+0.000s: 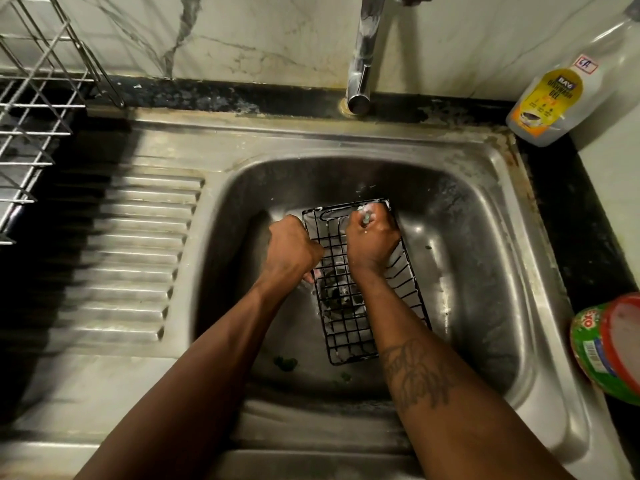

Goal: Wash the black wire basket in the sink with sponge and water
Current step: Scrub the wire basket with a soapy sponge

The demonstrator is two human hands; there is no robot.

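Forearms: we count two, both bare, reaching in from the bottom edge. The right one carries a dark tattoo [419, 375].
Green scraps: we see two small bits [285, 362] on the basin floor, lower centre.
Black wire basket: one [348, 323], lying in the sink at the centre of the frame, over the drain, its long side running away from us. We cannot tell whether it lies flat.
Left hand: one [294, 247], its fingers curled tight round the basket's left rim.
Right hand: one [372, 239], its fingers closed round the sponge and pressed to the basket's far end, where white foam clings to the wires.
Sponge: one [366, 216]; we see only a pale, foamy sliver between the fingers.
Sink: one steel basin [485, 237], with one ridged drainboard [131, 258] at the left.
Tub: one [609, 344], round, with a green and red label, at the right edge on the table.
Bottle: one [550, 102], dishwash gel with a yellow label, upper right.
Tap: one [363, 64], chrome, top centre.
Rack: one [34, 116], silver wire, upper left.
Room: a black stone table [571, 209] frames the sink, with a white veined wall [277, 36] behind.
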